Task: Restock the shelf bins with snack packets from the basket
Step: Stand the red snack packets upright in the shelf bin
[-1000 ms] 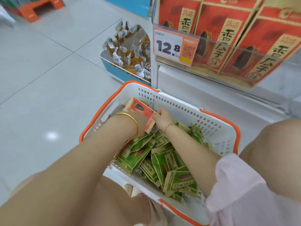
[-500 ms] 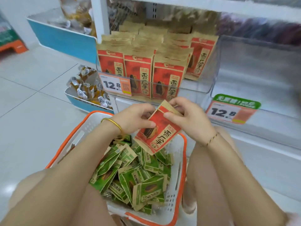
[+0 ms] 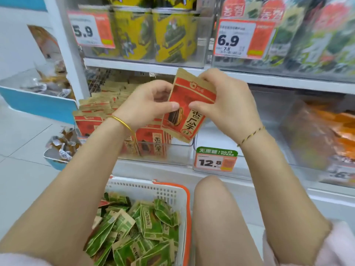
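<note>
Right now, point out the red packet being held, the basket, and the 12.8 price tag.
red packet (image 3: 189, 112): head view, printed front.
basket (image 3: 146, 186): head view, white far wall.
12.8 price tag (image 3: 209, 162): head view, printed number.

Upper-left white-and-orange price tag (image 3: 90, 28): 5.9
Upper-right white-and-orange price tag (image 3: 243, 38): 6.9, 7.5
Lower green-topped price tag (image 3: 216, 159): NO SUGAR, 12.8

light: bright, even, diffuse, no hard shadows | glare: soft sheen on clear bin fronts (image 3: 299, 60) and pale floor tiles (image 3: 25, 143) | blur: motion smear strongest at right edge, orange packets (image 3: 326, 135) mushy | distortion: wide-angle bending of shelf edge (image 3: 288, 81) | centre: fairly sharp
</note>
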